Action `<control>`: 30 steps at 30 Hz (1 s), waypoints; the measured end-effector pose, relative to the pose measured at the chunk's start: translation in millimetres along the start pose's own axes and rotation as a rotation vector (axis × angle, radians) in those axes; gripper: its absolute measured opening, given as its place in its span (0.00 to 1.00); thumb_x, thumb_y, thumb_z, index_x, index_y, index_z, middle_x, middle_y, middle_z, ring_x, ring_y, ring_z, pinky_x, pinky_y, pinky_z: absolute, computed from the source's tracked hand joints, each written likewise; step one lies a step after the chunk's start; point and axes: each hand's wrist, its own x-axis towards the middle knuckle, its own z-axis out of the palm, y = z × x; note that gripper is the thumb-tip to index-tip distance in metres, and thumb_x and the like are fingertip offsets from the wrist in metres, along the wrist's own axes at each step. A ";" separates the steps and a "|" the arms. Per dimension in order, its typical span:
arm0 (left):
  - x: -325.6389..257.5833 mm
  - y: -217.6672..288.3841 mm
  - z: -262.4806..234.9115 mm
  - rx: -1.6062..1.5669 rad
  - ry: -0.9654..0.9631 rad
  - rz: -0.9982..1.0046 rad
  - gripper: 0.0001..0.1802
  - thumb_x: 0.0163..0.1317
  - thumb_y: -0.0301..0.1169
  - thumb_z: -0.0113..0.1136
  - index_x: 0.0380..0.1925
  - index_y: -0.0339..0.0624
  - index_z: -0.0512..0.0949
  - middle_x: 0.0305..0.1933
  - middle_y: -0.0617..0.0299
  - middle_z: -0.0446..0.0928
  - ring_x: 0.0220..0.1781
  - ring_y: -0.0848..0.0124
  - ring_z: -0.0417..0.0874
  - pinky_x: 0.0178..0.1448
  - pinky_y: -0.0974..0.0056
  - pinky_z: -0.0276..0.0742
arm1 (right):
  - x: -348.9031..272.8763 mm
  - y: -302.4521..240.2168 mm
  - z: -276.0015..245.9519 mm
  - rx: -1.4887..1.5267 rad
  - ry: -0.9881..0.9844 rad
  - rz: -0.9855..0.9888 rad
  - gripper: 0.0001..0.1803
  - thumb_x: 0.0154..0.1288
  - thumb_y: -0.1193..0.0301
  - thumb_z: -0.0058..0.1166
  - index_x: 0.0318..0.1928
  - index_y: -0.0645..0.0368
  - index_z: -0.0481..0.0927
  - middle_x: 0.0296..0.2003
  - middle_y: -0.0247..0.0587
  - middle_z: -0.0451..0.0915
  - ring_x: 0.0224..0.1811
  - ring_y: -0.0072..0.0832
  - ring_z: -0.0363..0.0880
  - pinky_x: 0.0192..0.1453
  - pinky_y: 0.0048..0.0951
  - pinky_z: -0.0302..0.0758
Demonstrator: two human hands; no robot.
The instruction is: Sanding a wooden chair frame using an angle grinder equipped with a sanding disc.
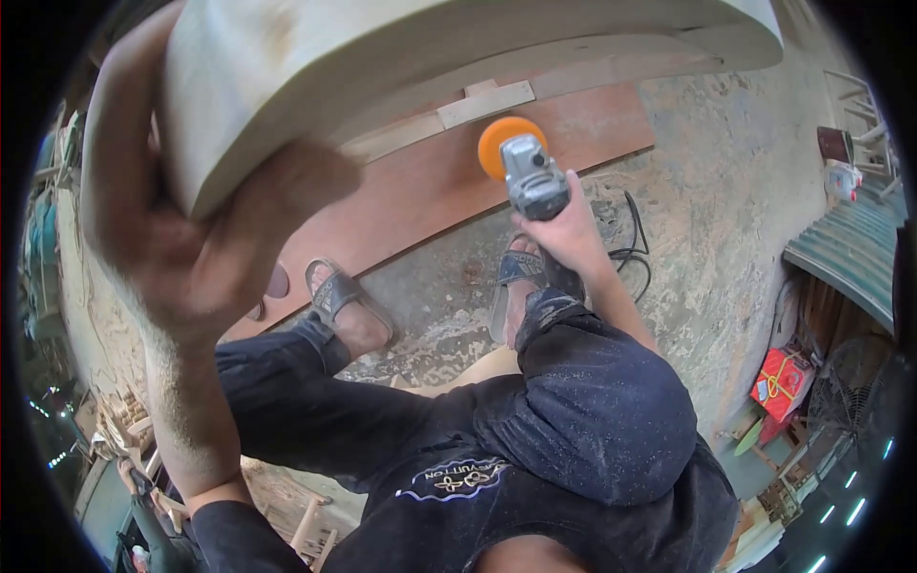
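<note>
My left hand (215,253) is raised close to the camera, its fingers wrapped round one end of a thick, curved piece of pale wood (382,48). The wood reaches across the top of the view, and its far side is cut off by the frame. Lower down, my right hand (570,232) grips a grey angle grinder (535,181) by its body. The grinder carries a round orange disc (495,145). That disc hangs over a reddish-brown board (420,205) on the floor, apart from the curved wood.
Pale wooden strips (485,103) lie on the board. A black cord (632,253) loops on the dusty floor right of my foot. At the right are a corrugated sheet (850,253), a red box (781,384) and a fan (850,387). Wooden parts (122,415) are piled at the left.
</note>
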 end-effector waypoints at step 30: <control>20.0 30.8 7.4 0.165 -0.009 -0.016 0.38 0.62 0.40 0.76 0.69 0.39 0.72 0.55 0.44 0.85 0.50 0.56 0.91 0.52 0.57 0.91 | 107.3 -4.9 23.1 0.046 -0.042 -0.029 0.43 0.49 0.55 0.78 0.58 0.65 0.71 0.49 0.55 0.85 0.54 0.44 0.86 0.59 0.40 0.80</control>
